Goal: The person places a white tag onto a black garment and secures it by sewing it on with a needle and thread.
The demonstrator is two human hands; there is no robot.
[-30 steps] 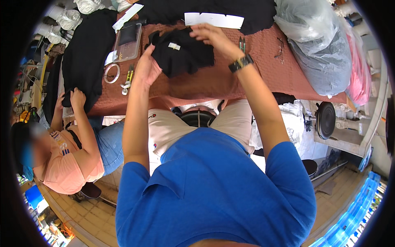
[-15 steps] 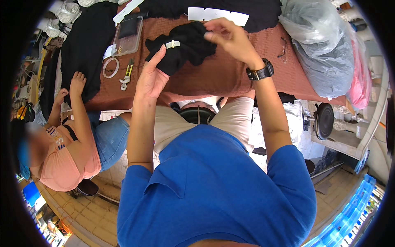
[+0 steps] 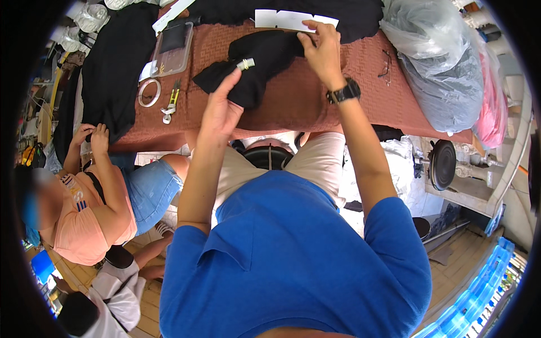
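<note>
Overhead, the head view finds a black cloth (image 3: pixel 270 56) at twelve o'clock; the left hand (image 3: pixel 222 110) pinches it beside its pale tag (image 3: pixel 245 64), seemingly to steady it, while the right hand (image 3: pixel 324 53) curves at its two-o'clock end, grip unclear.

Left hand (image 3: pixel 223 114) at 11 o'clock: fingers mostly lost under the black cloth (image 3: pixel 262 49), and its white tag (image 3: pixel 246 64) is way too tiny to make out. Top edge chops the dark fabric (image 3: pixel 293 4) at 12 and the plastic bag (image 3: pixel 437 79) at 2. Co-worker's head (image 3: pixel 44 197) at 9's blurred; the rim crops the person in white (image 3: pixel 127 293) at 8.
</note>
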